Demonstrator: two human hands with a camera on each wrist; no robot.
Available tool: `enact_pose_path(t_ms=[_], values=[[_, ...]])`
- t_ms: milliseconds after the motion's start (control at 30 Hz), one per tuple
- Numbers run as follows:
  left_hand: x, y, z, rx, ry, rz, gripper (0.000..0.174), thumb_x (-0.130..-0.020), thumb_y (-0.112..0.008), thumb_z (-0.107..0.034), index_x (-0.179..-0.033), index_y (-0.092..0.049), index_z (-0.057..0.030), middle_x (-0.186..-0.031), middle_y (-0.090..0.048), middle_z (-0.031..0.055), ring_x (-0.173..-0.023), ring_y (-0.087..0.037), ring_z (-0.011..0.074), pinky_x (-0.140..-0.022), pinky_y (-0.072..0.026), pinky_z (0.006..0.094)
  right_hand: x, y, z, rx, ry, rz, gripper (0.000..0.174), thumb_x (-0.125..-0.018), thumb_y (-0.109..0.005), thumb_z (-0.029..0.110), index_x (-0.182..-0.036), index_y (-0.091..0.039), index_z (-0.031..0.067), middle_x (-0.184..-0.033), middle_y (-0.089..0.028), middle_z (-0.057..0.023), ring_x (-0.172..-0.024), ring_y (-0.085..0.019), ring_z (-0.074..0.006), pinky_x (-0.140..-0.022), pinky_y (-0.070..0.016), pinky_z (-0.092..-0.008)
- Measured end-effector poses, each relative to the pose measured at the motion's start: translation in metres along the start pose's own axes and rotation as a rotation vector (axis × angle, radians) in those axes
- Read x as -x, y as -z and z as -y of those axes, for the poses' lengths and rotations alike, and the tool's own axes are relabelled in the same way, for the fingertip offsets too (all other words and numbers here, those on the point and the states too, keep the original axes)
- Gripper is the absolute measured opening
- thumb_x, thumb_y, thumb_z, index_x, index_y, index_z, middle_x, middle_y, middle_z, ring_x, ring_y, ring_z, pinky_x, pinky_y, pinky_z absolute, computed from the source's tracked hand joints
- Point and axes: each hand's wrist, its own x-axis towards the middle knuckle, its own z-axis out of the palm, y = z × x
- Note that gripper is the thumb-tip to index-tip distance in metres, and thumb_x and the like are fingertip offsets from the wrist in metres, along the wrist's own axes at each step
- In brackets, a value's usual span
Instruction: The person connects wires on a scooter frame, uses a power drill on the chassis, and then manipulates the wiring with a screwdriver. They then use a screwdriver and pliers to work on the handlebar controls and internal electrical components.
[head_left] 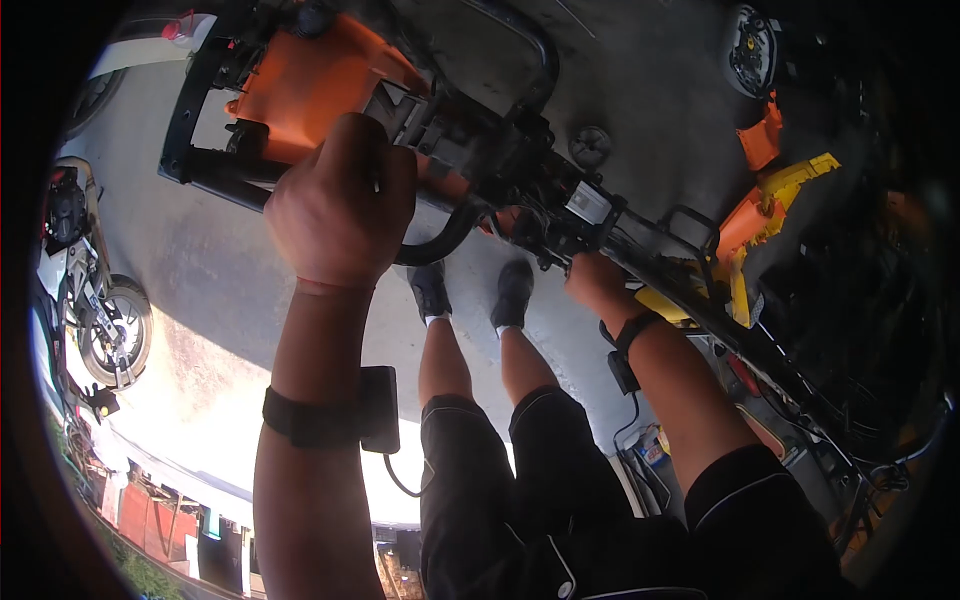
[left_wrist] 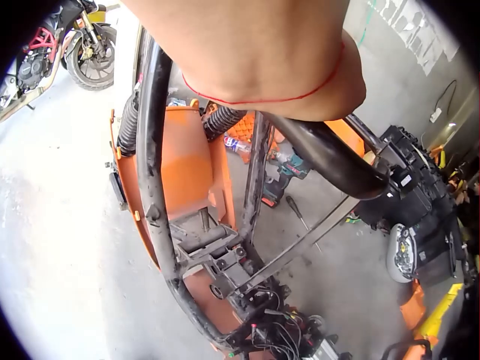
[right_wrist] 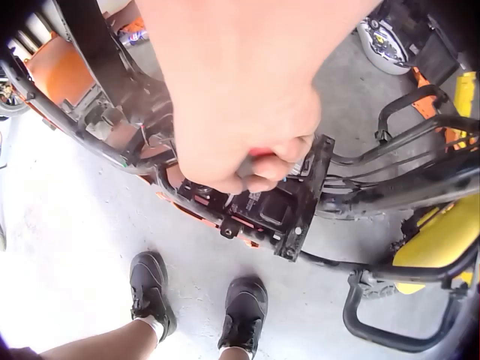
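A bare black tubular vehicle frame point(head_left: 445, 243) with orange body panels fills the space before me. My left hand point(head_left: 340, 205) is a fist at a bend of its side tube, which passes behind the fingers. In the left wrist view a thick black tube point(left_wrist: 330, 161) comes out from beneath the hand; the fingertips are hidden. My right hand point(right_wrist: 240, 135) is curled over the middle of the frame, beside a flat black bracket point(right_wrist: 307, 199). Between its fingers shows a bit of a red-and-grey thing point(right_wrist: 260, 152), mostly covered, whose kind I cannot tell.
Loose wires point(left_wrist: 285, 334) lie along the frame. On the floor are a cordless drill point(left_wrist: 281, 176), a screwdriver point(left_wrist: 298, 214), a headlight unit point(head_left: 752, 50) and yellow and orange panels point(head_left: 765, 210). A motorcycle point(head_left: 105, 310) stands at the left, and my shoes point(right_wrist: 244, 311) are close below the frame.
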Motion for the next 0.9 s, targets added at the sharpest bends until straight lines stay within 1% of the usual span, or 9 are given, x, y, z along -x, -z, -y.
enact_pose_path(t_ms=[133, 200, 267, 400, 533, 600, 767, 833, 900], values=[[-0.002, -0.001, 0.005, 0.001, -0.040, -0.036, 0.011, -0.075, -0.064, -0.019, -0.071, -0.055, -0.0161, -0.058, -0.059, 0.0042, -0.051, -0.060, 0.0268, -0.046, -0.0462, 0.0372, -0.006, -0.037, -0.010, 0.279, 0.204, -0.086, 0.022, -0.083, -0.058, 0.016, -0.097, -0.070, 0.0041, -0.091, -0.071, -0.0151, -0.088, -0.070, -0.0271, -0.069, -0.0549, -0.0389], [0.002, -0.001, 0.007, 0.015, -0.054, -0.027, 0.010, -0.075, -0.064, -0.018, -0.071, -0.055, -0.0161, -0.058, -0.059, 0.0042, -0.051, -0.060, 0.0269, -0.046, -0.0466, 0.0372, -0.009, -0.064, 0.007, 0.845, 0.487, -0.436, 0.020, -0.082, -0.058, 0.014, -0.094, -0.070, 0.0038, -0.087, -0.070, -0.0107, -0.079, -0.069, -0.0260, -0.063, -0.0538, -0.0374], [0.001, -0.002, 0.009, -0.014, -0.073, -0.007, 0.009, -0.075, -0.064, -0.018, -0.073, -0.056, -0.0161, -0.058, -0.059, 0.0043, -0.051, -0.060, 0.0271, -0.047, -0.0479, 0.0375, -0.002, -0.059, 0.018, 0.936, 0.624, -0.301, 0.020, -0.079, -0.059, 0.014, -0.090, -0.068, 0.0000, -0.083, -0.069, -0.0093, -0.075, -0.067, -0.0245, -0.059, -0.0524, -0.0349], [0.002, 0.000, 0.006, -0.003, -0.019, 0.002, 0.011, -0.077, -0.066, -0.020, -0.075, -0.055, -0.0173, -0.064, -0.062, 0.0037, -0.058, -0.063, 0.0273, -0.051, -0.0481, 0.0386, 0.003, -0.053, 0.026, 0.506, 0.365, -0.365, 0.016, -0.079, -0.060, 0.015, -0.088, -0.066, 0.0044, -0.084, -0.068, -0.0129, -0.081, -0.068, -0.0274, -0.065, -0.0540, -0.0385], [0.001, -0.003, 0.008, -0.003, -0.031, -0.043, 0.011, -0.078, -0.067, -0.022, -0.077, -0.056, -0.0174, -0.063, -0.062, 0.0039, -0.057, -0.063, 0.0271, -0.052, -0.0489, 0.0385, 0.007, -0.038, 0.002, -0.136, 0.073, -0.486, 0.026, -0.084, -0.060, 0.022, -0.094, -0.063, -0.0015, -0.075, -0.065, -0.0180, -0.071, -0.067, -0.0336, -0.067, -0.0546, -0.0425], [0.000, -0.003, 0.005, -0.002, -0.020, -0.054, 0.011, -0.078, -0.067, -0.022, -0.078, -0.057, -0.0172, -0.063, -0.062, 0.0038, -0.057, -0.063, 0.0271, -0.052, -0.0489, 0.0386, 0.005, -0.031, -0.009, -0.856, -0.319, -0.081, 0.028, -0.085, -0.062, 0.028, -0.098, -0.062, 0.0033, -0.079, -0.065, -0.0086, -0.058, -0.061, -0.0172, -0.049, -0.0483, -0.0321], [0.000, 0.000, 0.005, -0.025, -0.015, -0.025, 0.012, -0.079, -0.066, -0.023, -0.078, -0.056, -0.0169, -0.064, -0.062, 0.0035, -0.058, -0.063, 0.0276, -0.053, -0.0491, 0.0394, 0.008, -0.041, -0.020, -0.975, -0.353, -0.017, 0.029, -0.089, -0.057, 0.031, -0.085, -0.063, 0.0029, -0.062, -0.058, -0.0053, -0.054, -0.058, -0.0146, -0.045, -0.0418, -0.0321], [0.000, -0.001, 0.004, -0.042, 0.006, -0.026, 0.013, -0.080, -0.065, -0.025, -0.077, -0.056, -0.0170, -0.064, -0.062, 0.0043, -0.058, -0.063, 0.0291, -0.054, -0.0491, 0.0405, -0.003, -0.069, -0.037, -0.760, -0.200, -0.195, 0.038, -0.086, -0.060, 0.033, -0.092, -0.063, -0.0044, -0.086, -0.068, -0.0229, -0.084, -0.066, -0.0411, -0.076, -0.0517, -0.0449], [0.000, -0.001, 0.004, -0.060, 0.019, 0.010, 0.013, -0.080, -0.064, -0.026, -0.077, -0.055, -0.0171, -0.065, -0.062, 0.0045, -0.059, -0.063, 0.0298, -0.054, -0.0490, 0.0407, 0.007, -0.063, -0.035, -0.689, -0.174, -0.213, 0.039, -0.086, -0.059, 0.034, -0.092, -0.063, -0.0041, -0.088, -0.068, -0.0240, -0.088, -0.064, -0.0425, -0.078, -0.0507, -0.0459]])
